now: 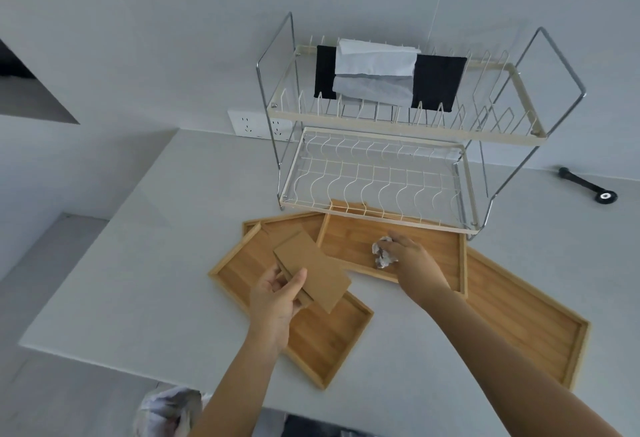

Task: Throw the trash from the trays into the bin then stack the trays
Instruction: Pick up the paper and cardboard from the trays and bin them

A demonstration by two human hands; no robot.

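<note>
Three bamboo trays lie on the white counter: a left tray [318, 336], a middle tray [349, 242] that overlaps the others, and a right tray [526, 318]. My left hand [277, 294] holds a folded piece of brown cardboard [311, 273] above the left tray. My right hand [412, 256] rests in the middle tray, its fingers closing around a crumpled ball of white paper [381, 253]. A bin lined with a white plastic bag [166, 409] shows below the counter's front edge, partly hidden by my left forearm.
A two-tier wire dish rack [381, 173] stands behind the trays, with black and white cloths [377, 69] on its top tier. A wall socket [249, 123] sits to its left. A black tool [588, 183] lies at the far right.
</note>
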